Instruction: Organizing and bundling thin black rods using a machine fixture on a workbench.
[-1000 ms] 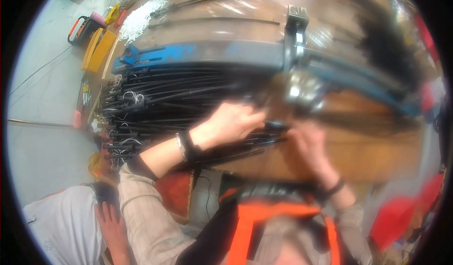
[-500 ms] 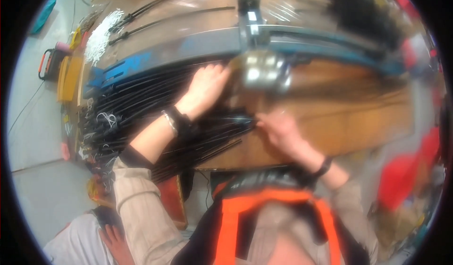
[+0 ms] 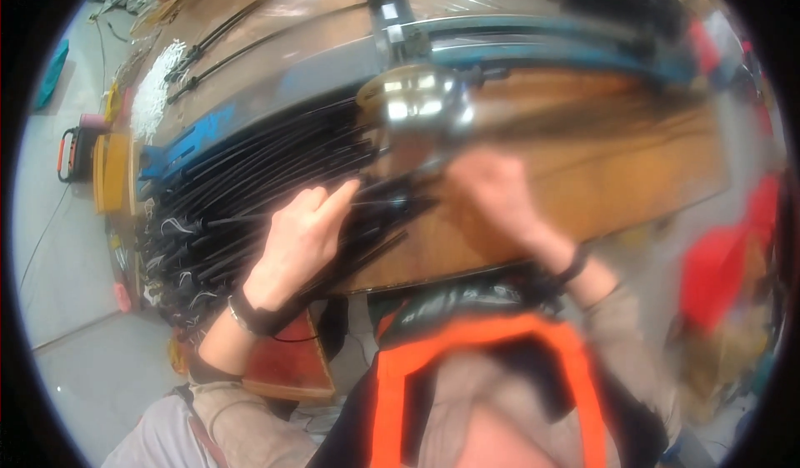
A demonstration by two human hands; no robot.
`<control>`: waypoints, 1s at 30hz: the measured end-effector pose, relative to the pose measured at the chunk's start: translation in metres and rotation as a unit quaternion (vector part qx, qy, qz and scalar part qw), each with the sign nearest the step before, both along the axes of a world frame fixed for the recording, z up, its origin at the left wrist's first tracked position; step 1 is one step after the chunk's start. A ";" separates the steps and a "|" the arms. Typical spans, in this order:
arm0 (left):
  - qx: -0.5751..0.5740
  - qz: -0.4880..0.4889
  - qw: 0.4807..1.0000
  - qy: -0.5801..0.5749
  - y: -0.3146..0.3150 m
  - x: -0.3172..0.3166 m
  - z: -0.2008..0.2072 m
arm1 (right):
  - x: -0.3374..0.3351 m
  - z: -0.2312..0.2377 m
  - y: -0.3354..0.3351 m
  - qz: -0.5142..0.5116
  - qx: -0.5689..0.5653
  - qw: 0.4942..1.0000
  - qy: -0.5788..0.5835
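Note:
Many long thin black cables (image 3: 267, 168) lie in a bundle across the left half of the wooden tabletop (image 3: 583, 176). Over their near side is my left hand (image 3: 304, 226), fingers curled and pinched together on a black cable. To the right, my right hand (image 3: 496, 189) is blurred but looks closed, close to the cable ends; whatever its fingers hold cannot be made out. Just beyond and between the hands stands a machine with a shiny round metal head (image 3: 421, 105), smeared in the picture.
A blue-grey metal rail (image 3: 333, 68) crosses the table behind the machine. White short pieces (image 3: 158, 89) are heaped at the far left. A yellow box (image 3: 110, 172) and a black case (image 3: 77, 153) stand at left. Red cloth (image 3: 717, 260) hangs at right.
My left hand has drawn back from beside the machine head, toward me and to the left. My right hand has shifted slightly farther away. The view has turned somewhat.

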State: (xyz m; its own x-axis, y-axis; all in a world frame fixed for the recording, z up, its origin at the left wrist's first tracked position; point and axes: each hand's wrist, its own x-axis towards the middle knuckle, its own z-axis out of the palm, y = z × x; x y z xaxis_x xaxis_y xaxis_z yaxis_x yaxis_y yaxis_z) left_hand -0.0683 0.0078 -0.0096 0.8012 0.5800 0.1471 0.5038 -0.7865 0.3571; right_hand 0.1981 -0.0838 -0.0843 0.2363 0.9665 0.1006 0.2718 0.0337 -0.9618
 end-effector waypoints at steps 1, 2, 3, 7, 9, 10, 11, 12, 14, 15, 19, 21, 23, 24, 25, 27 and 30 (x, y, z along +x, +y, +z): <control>0.000 -0.009 1.000 -0.002 -0.002 0.001 0.001 | 0.001 0.000 -0.003 -0.009 0.000 1.000 -0.002; 0.001 -0.012 1.000 -0.001 -0.003 0.002 0.002 | 0.003 0.001 -0.005 -0.018 -0.011 0.999 0.030; 0.002 -0.014 1.000 0.001 -0.004 0.002 0.003 | 0.004 0.001 -0.008 -0.027 -0.021 0.997 0.062; 0.009 -0.032 0.999 0.008 -0.009 0.010 0.008 | 0.012 0.004 -0.018 -0.030 0.002 0.997 0.076; 0.014 -0.054 0.998 0.006 -0.012 0.012 0.011 | 0.016 0.002 -0.023 -0.024 0.050 0.998 0.018; 0.012 -0.052 0.998 0.018 -0.011 0.015 0.013 | 0.020 -0.003 -0.025 -0.030 0.082 0.996 -0.034; 0.011 -0.050 0.998 0.028 -0.012 0.018 0.014 | 0.026 -0.011 -0.025 -0.022 0.150 0.981 -0.122; 0.007 -0.049 0.997 0.054 -0.013 0.020 0.018 | 0.031 -0.019 -0.025 -0.012 0.211 0.954 -0.212; -0.021 -0.056 0.993 0.098 -0.016 0.024 0.030 | 0.043 -0.022 -0.025 0.072 0.284 0.919 -0.265; -0.044 -0.058 0.990 0.120 -0.016 0.026 0.036 | 0.047 -0.020 -0.028 0.053 0.280 0.917 -0.281; -0.087 -0.093 0.974 0.186 -0.012 0.049 0.044 | 0.053 -0.008 -0.037 0.134 0.295 0.865 -0.383; -0.091 -0.119 0.977 0.149 -0.007 0.068 0.041 | 0.060 -0.001 -0.036 0.158 0.305 0.842 -0.416; -0.112 -0.148 0.978 0.091 -0.004 0.082 0.042 | 0.073 0.003 -0.026 0.116 0.342 0.851 -0.382; -0.107 -0.153 0.979 0.088 0.001 0.089 0.048 | 0.084 0.004 -0.020 0.078 0.379 0.857 -0.342; -0.039 -0.159 0.983 0.077 0.011 0.099 0.060 | 0.099 0.004 -0.011 0.043 0.415 0.857 -0.301; 0.095 -0.157 0.982 0.052 0.029 0.114 0.080 | 0.161 -0.011 -0.015 -0.051 0.199 0.926 -0.318; 0.164 -0.130 0.975 0.071 0.052 0.148 0.092 | 0.187 0.004 -0.005 -0.123 0.087 0.934 -0.325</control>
State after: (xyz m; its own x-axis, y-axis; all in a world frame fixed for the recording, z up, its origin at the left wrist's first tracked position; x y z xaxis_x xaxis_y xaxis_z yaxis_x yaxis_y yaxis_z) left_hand 0.0802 0.0600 0.0820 0.9411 0.2944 0.1663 0.2976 -0.9547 0.0059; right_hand 0.3848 -0.0892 -0.0802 0.2828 0.8469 0.4504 0.8158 0.0346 -0.5773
